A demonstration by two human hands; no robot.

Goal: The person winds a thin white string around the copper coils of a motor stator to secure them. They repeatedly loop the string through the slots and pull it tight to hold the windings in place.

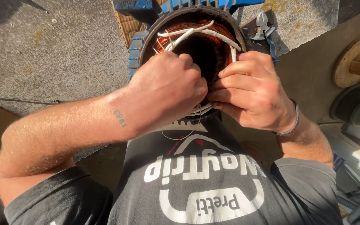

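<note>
Both hands meet at the near rim of the motor stator (146,46). The left hand (167,89) is fisted, apparently pinching thin white cord; the right hand (251,89) curls its fingers against the copper winding (217,30) on the other side. The stator's bore faces up towards the person. Pliers (264,25) lie just beyond its right edge.

Single head-worn view, looking steeply down, close over the chest, both forearms and the work
</note>
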